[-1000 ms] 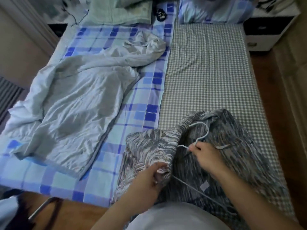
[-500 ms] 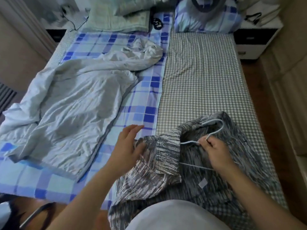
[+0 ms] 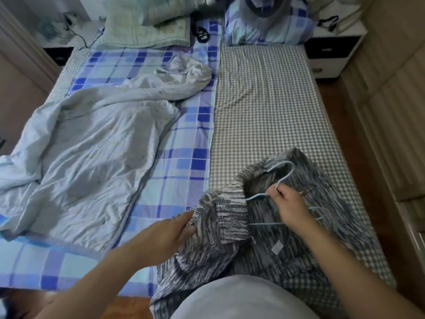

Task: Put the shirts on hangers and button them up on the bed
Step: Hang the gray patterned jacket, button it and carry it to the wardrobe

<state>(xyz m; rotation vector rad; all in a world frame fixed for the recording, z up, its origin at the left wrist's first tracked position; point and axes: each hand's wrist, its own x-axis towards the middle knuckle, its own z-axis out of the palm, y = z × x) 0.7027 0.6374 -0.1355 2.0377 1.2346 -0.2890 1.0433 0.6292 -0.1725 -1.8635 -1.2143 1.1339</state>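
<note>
A grey-and-white streaked shirt (image 3: 230,236) lies spread open on the near right part of the bed. A pale blue wire hanger (image 3: 285,176) sits inside its collar, hook pointing away from me. My right hand (image 3: 291,207) pinches the hanger at the base of the hook. My left hand (image 3: 170,231) grips the shirt's left shoulder fabric at its edge. The hanger's left arm disappears under that shoulder fold.
A crumpled pale grey quilt (image 3: 92,143) covers the left half of the bed over a blue plaid sheet (image 3: 190,143). The right half has a grey checked sheet (image 3: 271,107). Pillows (image 3: 271,26) lie at the head. White nightstands (image 3: 331,56) flank the bed.
My left hand dropped from above the shirt's shoulder and took hold of the fabric edge. My right hand stayed on the hanger, which sits slightly deeper in the collar.
</note>
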